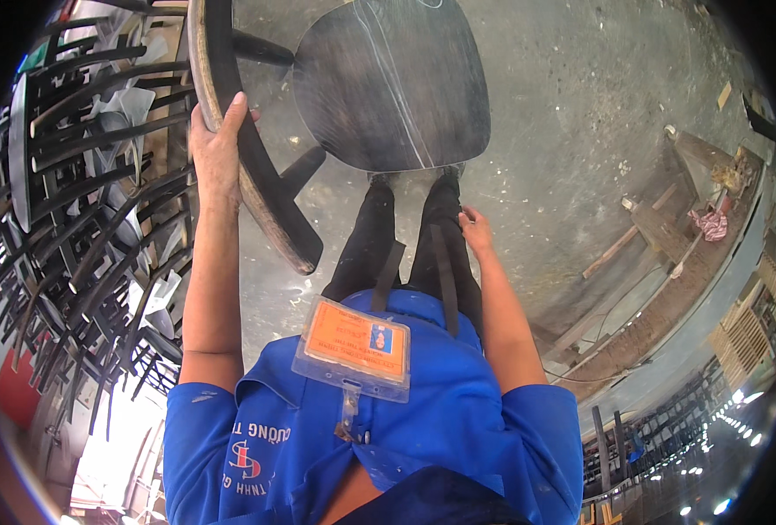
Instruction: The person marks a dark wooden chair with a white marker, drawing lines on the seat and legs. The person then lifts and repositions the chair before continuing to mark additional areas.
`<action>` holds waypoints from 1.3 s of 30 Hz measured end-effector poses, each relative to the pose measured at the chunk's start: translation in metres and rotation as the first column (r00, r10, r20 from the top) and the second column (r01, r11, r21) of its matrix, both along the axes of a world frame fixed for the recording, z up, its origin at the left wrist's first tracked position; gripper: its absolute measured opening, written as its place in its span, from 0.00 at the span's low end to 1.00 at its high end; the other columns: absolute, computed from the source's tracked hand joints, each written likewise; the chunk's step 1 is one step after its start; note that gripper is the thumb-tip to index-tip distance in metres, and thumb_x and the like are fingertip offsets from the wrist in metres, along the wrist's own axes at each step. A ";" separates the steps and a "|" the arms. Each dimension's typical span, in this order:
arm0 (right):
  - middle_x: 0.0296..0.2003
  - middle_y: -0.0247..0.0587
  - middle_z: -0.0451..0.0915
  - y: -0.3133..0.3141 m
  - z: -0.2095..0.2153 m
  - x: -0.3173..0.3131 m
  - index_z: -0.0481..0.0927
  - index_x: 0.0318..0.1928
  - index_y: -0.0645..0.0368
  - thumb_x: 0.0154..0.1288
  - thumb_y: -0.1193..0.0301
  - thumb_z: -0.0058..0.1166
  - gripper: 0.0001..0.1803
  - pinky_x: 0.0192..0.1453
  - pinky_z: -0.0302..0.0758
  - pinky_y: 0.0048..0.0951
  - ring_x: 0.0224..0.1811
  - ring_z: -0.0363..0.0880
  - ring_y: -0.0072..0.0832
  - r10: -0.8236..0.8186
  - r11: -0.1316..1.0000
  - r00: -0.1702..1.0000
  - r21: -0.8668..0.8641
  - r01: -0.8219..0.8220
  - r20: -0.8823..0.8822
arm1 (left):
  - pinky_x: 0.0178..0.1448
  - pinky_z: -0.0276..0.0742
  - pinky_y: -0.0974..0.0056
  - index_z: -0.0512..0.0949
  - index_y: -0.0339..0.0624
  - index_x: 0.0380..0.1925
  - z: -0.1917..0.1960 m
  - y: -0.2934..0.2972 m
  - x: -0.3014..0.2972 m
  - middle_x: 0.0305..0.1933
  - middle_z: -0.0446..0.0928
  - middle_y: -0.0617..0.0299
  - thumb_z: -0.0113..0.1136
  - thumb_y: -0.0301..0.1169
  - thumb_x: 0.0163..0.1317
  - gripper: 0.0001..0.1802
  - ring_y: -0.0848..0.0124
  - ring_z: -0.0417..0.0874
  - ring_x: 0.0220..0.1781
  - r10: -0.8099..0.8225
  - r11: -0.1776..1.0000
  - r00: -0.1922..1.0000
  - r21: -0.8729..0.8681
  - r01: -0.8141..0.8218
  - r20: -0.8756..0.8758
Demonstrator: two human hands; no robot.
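Observation:
My left hand is closed around a curved dark wooden chair back, thumb lying on its upper face. Worn, paler wood shows along its outer edge, and two short dark posts stick out from its inner side toward the seat. A rounded dark chair seat lies in front of my feet, with pale lines running along its face. Whether the back and seat are joined cannot be made out. Beside my right thigh hangs my right hand, holding nothing, its fingers loosely apart and partly hidden.
Stacked dark curved chair parts crowd the left side, close to my left forearm. On the right, wooden beams rest on the concrete floor by a long ledge, with a crumpled pink-striped cloth. An ID badge hangs on my blue shirt.

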State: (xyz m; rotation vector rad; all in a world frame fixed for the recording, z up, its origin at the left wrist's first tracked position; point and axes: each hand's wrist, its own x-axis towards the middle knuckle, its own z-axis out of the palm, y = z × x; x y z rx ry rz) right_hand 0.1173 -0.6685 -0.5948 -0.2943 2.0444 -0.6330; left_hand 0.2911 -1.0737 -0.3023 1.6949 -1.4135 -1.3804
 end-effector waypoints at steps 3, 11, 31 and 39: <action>0.45 0.50 0.82 0.001 -0.001 -0.004 0.79 0.52 0.62 0.62 0.64 0.57 0.21 0.53 0.75 0.34 0.48 0.81 0.39 -0.032 0.999 0.991 0.027 0.029 0.127 | 0.33 0.75 0.71 0.69 0.36 0.48 0.006 0.010 -0.028 0.33 0.78 0.58 0.65 0.39 0.60 0.24 0.75 0.79 0.30 -0.022 1.000 1.000 -0.016 0.022 -0.004; 0.41 0.38 0.81 0.040 -0.016 -0.062 0.77 0.56 0.59 0.65 0.64 0.55 0.21 0.34 0.76 0.25 0.35 0.80 0.23 0.014 1.000 0.998 -0.009 -0.014 0.066 | 0.32 0.78 0.69 0.68 0.36 0.48 0.022 0.037 -0.101 0.34 0.77 0.56 0.67 0.40 0.58 0.26 0.72 0.80 0.30 -0.025 0.998 0.999 -0.063 0.022 -0.035; 0.45 0.42 0.82 0.037 -0.018 -0.127 0.76 0.57 0.60 0.66 0.63 0.52 0.22 0.38 0.77 0.28 0.43 0.82 0.28 0.096 0.995 0.991 -0.024 -0.094 0.093 | 0.48 0.72 0.70 0.75 0.27 0.48 0.016 0.029 -0.096 0.39 0.79 0.58 0.74 0.44 0.48 0.35 0.73 0.78 0.38 0.093 0.985 0.978 -0.158 -0.063 0.189; 0.42 0.52 0.83 0.030 -0.018 -0.118 0.81 0.49 0.63 0.61 0.65 0.55 0.19 0.52 0.76 0.34 0.46 0.83 0.38 -0.006 0.999 0.995 -0.036 0.010 0.096 | 0.45 0.74 0.70 0.76 0.27 0.49 0.013 0.016 -0.051 0.39 0.80 0.57 0.74 0.44 0.49 0.35 0.73 0.80 0.39 0.134 0.988 0.967 -0.107 -0.113 0.215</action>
